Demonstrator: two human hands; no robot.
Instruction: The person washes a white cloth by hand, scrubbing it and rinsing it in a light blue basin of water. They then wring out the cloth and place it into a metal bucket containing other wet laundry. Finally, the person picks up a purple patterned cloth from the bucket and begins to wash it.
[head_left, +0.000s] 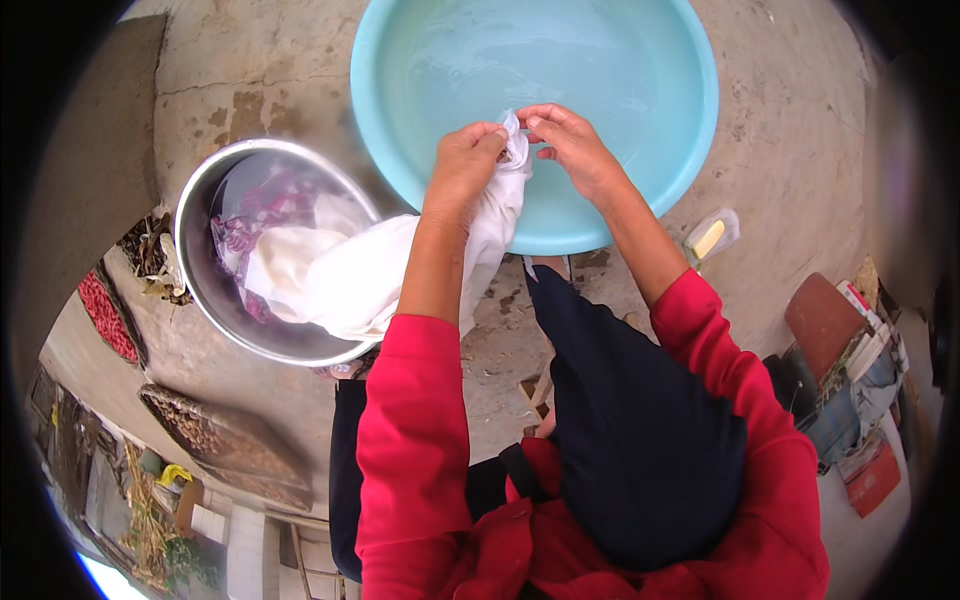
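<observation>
A long white cloth (360, 274) runs from inside a metal pot (276, 351) on the left up to my hands. My left hand (466, 161) pinches its bunched upper end between thumb and fingers, over the near part of a large light-blue plastic basin (559, 241). Just right of that end is my right hand (571, 144), its fingers apart and their tips at the cloth's edge; whether they touch it is hard to tell. Purple-and-white patterned fabric (259, 202) sits in water in the pot. Shallow water covers the basin's bottom.
A yellow bar, apparently soap (708, 238), lies in a clear wrapper on the concrete floor (787, 150), right of the basin. A shallow tray (225, 442) of small brown pieces and a container of red material (109, 315) stand left. Piled items (855, 375) are at right.
</observation>
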